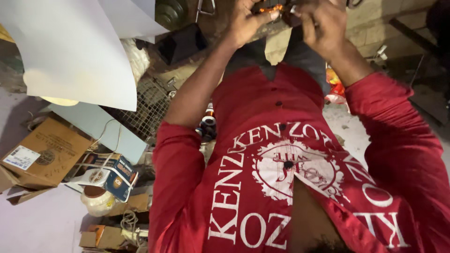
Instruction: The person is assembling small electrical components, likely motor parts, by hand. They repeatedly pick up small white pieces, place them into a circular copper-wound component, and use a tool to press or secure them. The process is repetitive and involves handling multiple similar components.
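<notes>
Cluttered floor (42,225) fills the left side, pale and dusty; large white sheets (70,51) curl over it from the top corner; below them a flat brown cardboard box (44,152) carries a white rectangular label at one end; just to its right sits a smaller blue-and-white carton (110,175) with a round orange mark, tilted on other scraps; a square of wire mesh (150,110) lies beyond it, and spools of copper-coloured wire (208,119) show beside the red sleeve. Further right, at the top edge, the left hand (246,21) and the right hand (323,26) meet over a small dark part (276,11) with orange-copper windings — half hidden, resting on a worn surface (267,30); left fingers curl and pinch its near side, the thumb pressed on top; right fingers bend closed on its other end. A red-and-orange wrapper (335,86) lies under the right forearm — crumpled.
</notes>
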